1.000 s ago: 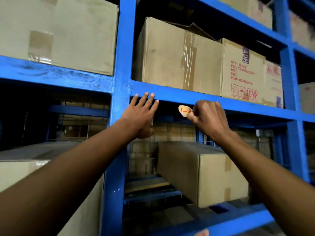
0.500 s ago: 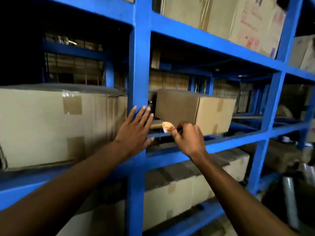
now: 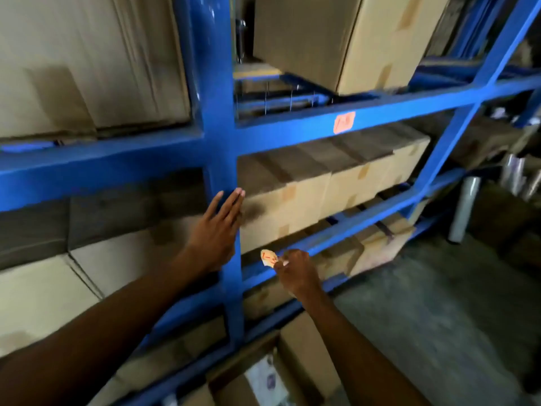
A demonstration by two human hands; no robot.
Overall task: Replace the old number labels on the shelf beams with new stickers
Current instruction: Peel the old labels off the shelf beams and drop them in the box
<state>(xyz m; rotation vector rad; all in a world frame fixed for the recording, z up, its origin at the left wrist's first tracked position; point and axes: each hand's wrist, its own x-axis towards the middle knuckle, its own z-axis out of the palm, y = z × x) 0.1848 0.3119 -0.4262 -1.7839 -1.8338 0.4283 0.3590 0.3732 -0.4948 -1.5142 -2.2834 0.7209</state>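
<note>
My right hand (image 3: 295, 272) pinches a small pale sticker (image 3: 269, 257) with red handwriting, held just in front of a lower blue shelf beam (image 3: 345, 232). Fingers straight and together, my left hand (image 3: 218, 227) lies flat against the blue upright post (image 3: 218, 112) and holds nothing. An orange number label (image 3: 344, 122) with faint writing is stuck on the higher blue beam (image 3: 409, 109), well above and to the right of both hands.
Cardboard boxes (image 3: 322, 189) fill the shelves behind the beams, with a large one (image 3: 87, 63) at upper left. More boxes (image 3: 292, 370) stand on the grey concrete floor (image 3: 439, 317) below. Rolls of wrap (image 3: 465, 209) lean at the right.
My view has swung down from the upper shelves to the lower beams. Both hands came down with it, the right still pinching the sticker, and the orange label came into sight.
</note>
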